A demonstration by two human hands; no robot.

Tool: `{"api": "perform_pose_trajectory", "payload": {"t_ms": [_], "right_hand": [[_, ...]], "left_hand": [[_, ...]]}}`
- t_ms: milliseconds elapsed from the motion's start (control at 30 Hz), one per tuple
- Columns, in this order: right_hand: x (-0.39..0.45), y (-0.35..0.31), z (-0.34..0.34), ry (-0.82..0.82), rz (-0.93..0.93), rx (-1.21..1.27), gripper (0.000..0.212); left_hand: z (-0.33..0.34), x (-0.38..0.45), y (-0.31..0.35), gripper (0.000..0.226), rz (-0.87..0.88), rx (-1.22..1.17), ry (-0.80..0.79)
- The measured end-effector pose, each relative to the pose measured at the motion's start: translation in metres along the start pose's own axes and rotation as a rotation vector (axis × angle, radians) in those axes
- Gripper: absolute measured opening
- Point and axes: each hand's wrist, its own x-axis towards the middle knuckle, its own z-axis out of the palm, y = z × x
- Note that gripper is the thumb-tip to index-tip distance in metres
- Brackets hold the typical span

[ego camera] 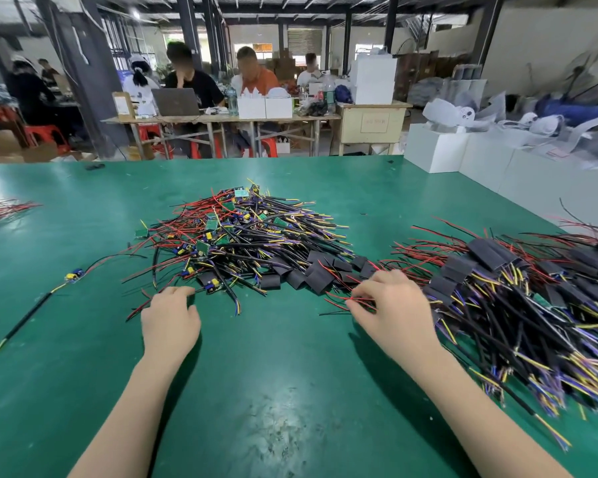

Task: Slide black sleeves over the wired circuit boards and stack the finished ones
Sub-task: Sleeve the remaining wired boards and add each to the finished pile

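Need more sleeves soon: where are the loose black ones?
The loose black sleeves lie mid-table, at the near right edge of the central board pile, just beyond the right hand.

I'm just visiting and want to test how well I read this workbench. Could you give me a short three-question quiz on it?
1. True or false: the pile of sleeved boards lies on the person's right side of the green table.
2. What does the right hand pinch? A) a laptop B) red wires C) a bottle
3. Fill in: the loose black sleeves lie between the pile of bare circuit boards and the ____ boards.

The left hand rests at the bare pile's near edge.

Key: 1 true; 2 B; 3 sleeved
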Motion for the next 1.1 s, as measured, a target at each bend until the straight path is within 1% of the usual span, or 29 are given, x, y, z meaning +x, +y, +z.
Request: {"api": "perform_pose_trajectory", "payload": {"t_ms": [67, 133, 233, 300, 367, 400, 500, 567, 600, 633, 700, 733, 800, 867, 933, 967, 1033, 1100], "right_hand": [[0.012, -0.01, 0.01, -0.064, -0.069, 0.003, 0.023], [0.026, -0.018, 0.023, -0.148, -0.123, -0.027, 0.033], [0.044, -0.024, 0.04, -0.267, -0.145, -0.106, 0.047], [0.05, -0.026, 0.049, -0.326, -0.143, -0.173, 0.045], [0.055, -0.027, 0.052, -0.309, -0.145, -0.197, 0.036], [0.057, -0.027, 0.052, -0.289, -0.145, -0.181, 0.03], [0.059, -0.025, 0.048, -0.278, -0.127, -0.094, 0.024], [0.059, -0.024, 0.046, -0.283, -0.098, -0.066, 0.02], [0.058, -0.023, 0.045, -0.28, -0.081, -0.057, 0.017], [0.057, -0.023, 0.045, -0.274, -0.061, -0.052, 0.02], [0.055, -0.022, 0.045, -0.288, -0.01, -0.057, 0.037], [0.054, -0.022, 0.046, -0.288, 0.008, -0.053, 0.04], [0.052, -0.023, 0.046, -0.278, 0.021, -0.037, 0.035], [0.051, -0.025, 0.045, -0.269, -0.027, -0.059, 0.025], [0.05, -0.028, 0.043, -0.274, -0.096, -0.113, 0.014], [0.049, -0.029, 0.042, -0.281, -0.126, -0.142, 0.012], [0.048, -0.029, 0.042, -0.303, -0.154, -0.176, 0.017], [0.049, -0.028, 0.04, -0.332, -0.149, -0.171, 0.026]], "left_hand": [[0.001, 0.001, 0.001, 0.03, 0.029, 0.004, 0.01], [0.001, 0.002, 0.001, 0.027, 0.047, -0.002, 0.039], [0.004, 0.0, 0.003, 0.033, 0.116, -0.044, 0.01], [0.005, 0.0, 0.004, 0.039, 0.196, -0.113, -0.058], [0.007, 0.0, 0.004, 0.038, 0.27, -0.126, -0.087], [0.007, 0.0, 0.003, 0.035, 0.286, -0.141, -0.067], [0.007, 0.0, 0.005, 0.019, 0.24, -0.241, 0.041], [0.007, 0.0, 0.008, 0.011, 0.21, -0.238, 0.068], [0.007, 0.0, 0.009, 0.012, 0.208, -0.214, 0.069], [0.008, 0.0, 0.01, 0.014, 0.211, -0.197, 0.067], [0.009, -0.002, 0.011, 0.017, 0.236, -0.196, 0.059], [0.01, -0.002, 0.01, 0.017, 0.247, -0.202, 0.051], [0.009, -0.002, 0.01, 0.023, 0.262, -0.19, 0.024], [0.009, -0.002, 0.011, 0.029, 0.274, -0.178, 0.024], [0.01, -0.003, 0.013, 0.028, 0.258, -0.192, 0.051], [0.009, -0.003, 0.015, 0.026, 0.237, -0.206, 0.066], [0.008, -0.003, 0.018, 0.022, 0.166, -0.256, 0.091], [0.006, -0.003, 0.02, 0.019, 0.109, -0.277, 0.085]]}}
